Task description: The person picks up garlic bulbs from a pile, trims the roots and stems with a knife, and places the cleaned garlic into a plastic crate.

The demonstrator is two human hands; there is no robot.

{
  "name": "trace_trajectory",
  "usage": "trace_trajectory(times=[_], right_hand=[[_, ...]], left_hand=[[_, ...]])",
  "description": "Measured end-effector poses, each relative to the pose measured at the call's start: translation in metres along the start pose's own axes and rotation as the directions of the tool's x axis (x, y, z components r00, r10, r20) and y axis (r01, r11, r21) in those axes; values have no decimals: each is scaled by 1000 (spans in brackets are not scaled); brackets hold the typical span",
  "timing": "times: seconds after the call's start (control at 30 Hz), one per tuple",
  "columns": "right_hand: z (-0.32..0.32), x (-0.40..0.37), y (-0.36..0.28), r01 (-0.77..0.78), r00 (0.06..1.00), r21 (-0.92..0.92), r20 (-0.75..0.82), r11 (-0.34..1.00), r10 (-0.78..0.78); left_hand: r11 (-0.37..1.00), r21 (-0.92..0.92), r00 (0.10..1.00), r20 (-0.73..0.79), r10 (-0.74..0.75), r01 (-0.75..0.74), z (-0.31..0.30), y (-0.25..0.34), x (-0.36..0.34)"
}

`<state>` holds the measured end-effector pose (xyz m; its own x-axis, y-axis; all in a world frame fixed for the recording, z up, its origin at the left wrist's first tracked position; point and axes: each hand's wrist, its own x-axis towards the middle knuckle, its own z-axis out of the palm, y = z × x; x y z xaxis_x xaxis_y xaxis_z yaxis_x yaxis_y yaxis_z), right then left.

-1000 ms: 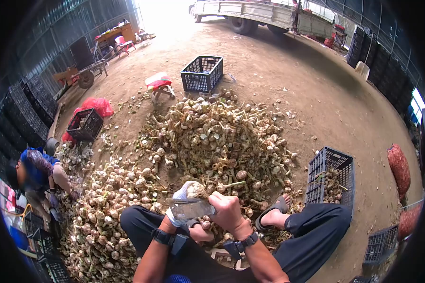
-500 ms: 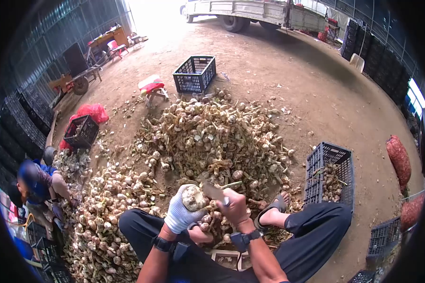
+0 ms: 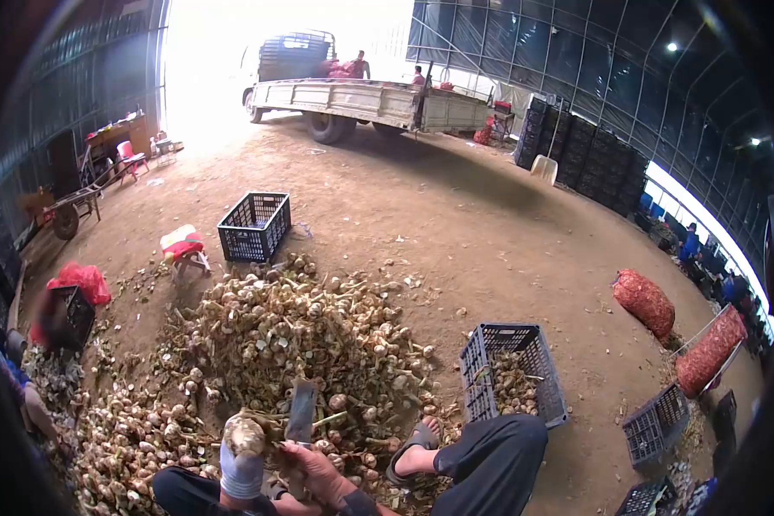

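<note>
My left hand [image 3: 242,471], in a white glove, is closed around a garlic bulb [image 3: 244,436] at the lower left. Close beside it on the right is my bare right hand [image 3: 316,475], its fingers wrapped round the handle of a knife. The knife's wide blade [image 3: 302,411] points up and away from me. Past the hands rises a heap of garlic with dry stems [image 3: 292,335]. More loose bulbs [image 3: 138,439] cover the ground at the lower left. My legs are bent on both sides of the hands.
A dark crate [image 3: 255,228] stands behind the heap, beside a small stool [image 3: 183,247]. At right, another crate [image 3: 552,378] holds garlic, with red net sacks [image 3: 644,303] beyond. A truck [image 3: 361,101] is at the back. Part of a person [image 3: 36,411] shows at far left.
The view has swung right and up, so the heap and crates sit lower and further left. Both hands have shifted down and left in the view, and the knife blade now points upward.
</note>
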<state>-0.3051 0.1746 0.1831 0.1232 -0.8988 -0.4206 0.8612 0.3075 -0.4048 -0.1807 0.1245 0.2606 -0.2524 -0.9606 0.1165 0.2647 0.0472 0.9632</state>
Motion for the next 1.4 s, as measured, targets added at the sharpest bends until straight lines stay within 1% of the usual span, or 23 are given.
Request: trace_trajectory(times=[0.07,0.1,0.13,0.17,0.2,0.23,0.33,0.47,0.57,0.63,0.67,0.77,0.83,0.93,0.97,1.03,1.1,1.17,1.2,1.23,1.3,1.37,1.4], right_hand=[[7,2,-4,122,989,50,-90,991,-117],[3,3,-10,126,988,49,-90,991,-122],[-5,4,-18,215,974,-89,-45,972,-220],[-4,0,-26,303,951,-220,14,927,-308],[1,-3,-29,337,936,-226,-25,914,-352],[4,-5,-34,336,936,-229,-24,914,-350],[15,-11,-42,448,859,-436,-33,780,-512],[20,-19,-53,519,764,-674,88,526,-640],[37,-35,-60,634,664,-694,260,343,-702],[30,-31,-63,642,513,-753,560,-142,-650],[31,-34,-58,582,631,-812,475,-30,-614],[20,-25,-48,584,635,-802,546,-122,-547],[17,-19,-42,574,642,-816,498,-65,-582],[-26,6,-17,489,741,-872,392,38,-545],[-56,16,-3,381,836,-918,291,110,-465],[-132,42,44,158,826,-983,184,-95,-532],[-146,30,49,-97,815,-994,-107,48,-569],[-166,29,39,-171,745,-977,-214,129,-632],[-182,36,30,-208,698,-972,-224,107,-680],[-194,42,21,-244,646,-966,-228,87,-728],[-169,39,-8,-234,504,-957,-270,171,-821],[-164,61,-25,-196,484,-980,-124,30,-866],[-159,71,-32,-177,498,-982,-34,-63,-866]], left_hand=[[966,-257,997,-73,-27,7,9,21,-2],[966,-259,997,-69,-25,6,0,19,3],[932,238,958,-16,285,-273,-18,14,10],[590,641,843,177,508,-490,-23,18,14],[447,710,813,312,492,-544,-18,28,12],[479,756,885,295,360,-446,-18,16,8],[169,866,852,396,344,-471,-28,-4,10],[61,866,796,426,429,-496,-11,11,7],[199,878,848,326,417,-435,-24,5,8],[224,865,845,330,420,-449,-18,8,6],[196,865,838,352,418,-461,-18,8,6],[167,855,818,386,427,-491,-14,14,4],[144,851,821,422,385,-505,-11,16,2],[221,834,812,375,448,-506,-17,12,7],[275,822,809,327,488,-498,-21,12,10],[282,830,795,278,538,-481,-25,25,9],[246,870,785,222,578,-427,-40,45,6],[465,864,804,-130,580,-195,-86,72,-10],[444,886,617,-275,737,-136,-129,75,-11],[662,749,604,-543,584,32,-192,96,-20],[344,933,468,-353,810,108,-235,146,-50],[428,885,434,-319,843,-182,-253,154,-68],[375,927,467,-325,822,-16,-239,157,-69]])
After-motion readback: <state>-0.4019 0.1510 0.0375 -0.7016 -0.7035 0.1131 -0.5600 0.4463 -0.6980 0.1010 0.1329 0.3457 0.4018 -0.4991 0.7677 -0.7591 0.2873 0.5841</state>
